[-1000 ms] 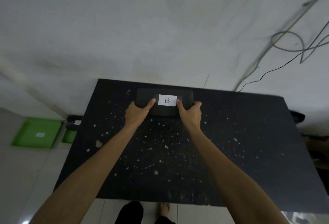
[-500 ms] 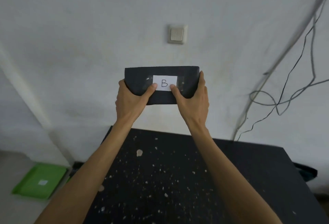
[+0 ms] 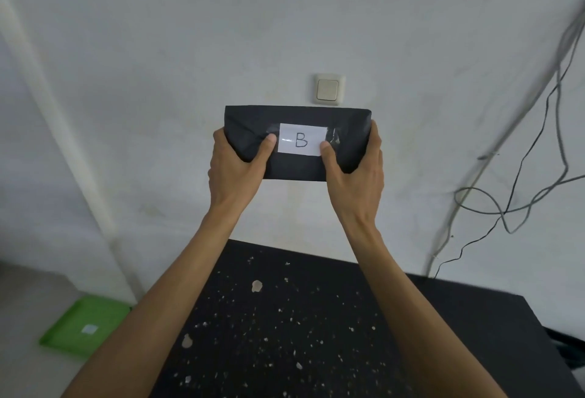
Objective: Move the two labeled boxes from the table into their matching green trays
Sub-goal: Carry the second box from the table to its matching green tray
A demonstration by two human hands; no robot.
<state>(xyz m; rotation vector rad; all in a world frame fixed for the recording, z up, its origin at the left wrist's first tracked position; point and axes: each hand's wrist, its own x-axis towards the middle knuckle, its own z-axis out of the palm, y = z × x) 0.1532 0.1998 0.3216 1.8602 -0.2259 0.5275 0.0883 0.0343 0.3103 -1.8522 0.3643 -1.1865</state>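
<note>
While both of your arms reach out over the black speckled table (image 3: 285, 334), you hold the black-wrapped box (image 3: 297, 119) up in the air above it, level and facing you. Your left hand (image 3: 234, 169) clasps the box's left end, thumb pressed on the front just left of the white label (image 3: 302, 139) marked "B". Your right hand (image 3: 354, 173) clasps the box's right end, thumb touching the label's right edge, fingers wrapped behind. A light switch (image 3: 328, 89) sits on the white wall just above the box's top edge. Loose cables (image 3: 522, 157) hang on the wall well to the right of the box. One green tray (image 3: 63, 334) lies on the floor far below and left of the box, beside the table, with a small pale label at its centre too blurred to read.
</note>
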